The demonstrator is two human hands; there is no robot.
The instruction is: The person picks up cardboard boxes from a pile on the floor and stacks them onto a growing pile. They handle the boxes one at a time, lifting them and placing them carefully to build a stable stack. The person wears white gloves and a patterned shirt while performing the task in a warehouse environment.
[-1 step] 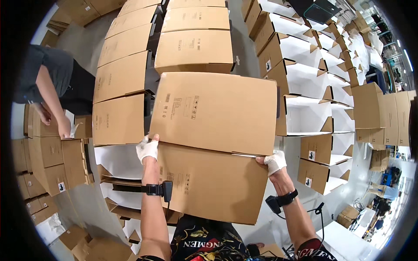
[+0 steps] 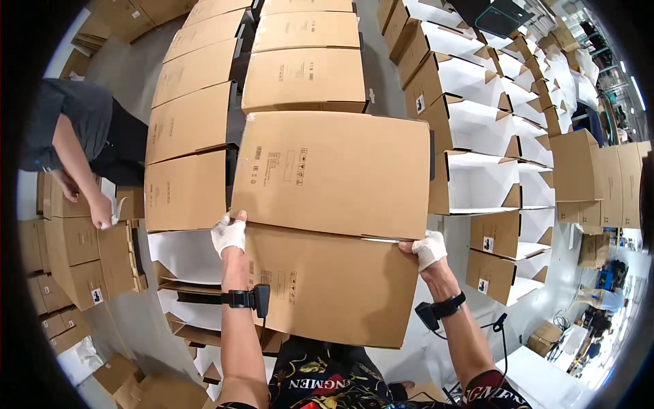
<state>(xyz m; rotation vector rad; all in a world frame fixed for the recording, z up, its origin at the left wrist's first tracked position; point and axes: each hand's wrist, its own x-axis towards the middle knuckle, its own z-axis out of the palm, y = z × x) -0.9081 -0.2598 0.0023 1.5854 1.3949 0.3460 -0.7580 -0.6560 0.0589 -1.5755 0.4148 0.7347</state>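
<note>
A large tan cardboard box (image 2: 368,163) with printed symbols on its broad face is in front of me, slightly turned. White-gloved, my left hand (image 2: 229,233) grips its near left corner, thumb on top. My right hand (image 2: 425,250), gloved alike, holds the near right corner the same way. Below the near edge lies a second tan cardboard box (image 2: 340,286), close to my body. A thin light strip shows at the seam beside my right thumb. The fingers under the corners are hidden.
Rows of closed cartons (image 2: 303,73) stretch away ahead and to the left. Open white-lined boxes (image 2: 480,180) stand in rows at right, and another white-lined box (image 2: 191,255) sits at left. A co-worker's hand (image 2: 101,211) works over stacked cartons (image 2: 75,235) far left.
The held box and both my hands have shifted very slightly left and away from me. The co-worker's hands and arm have moved a little downward.
</note>
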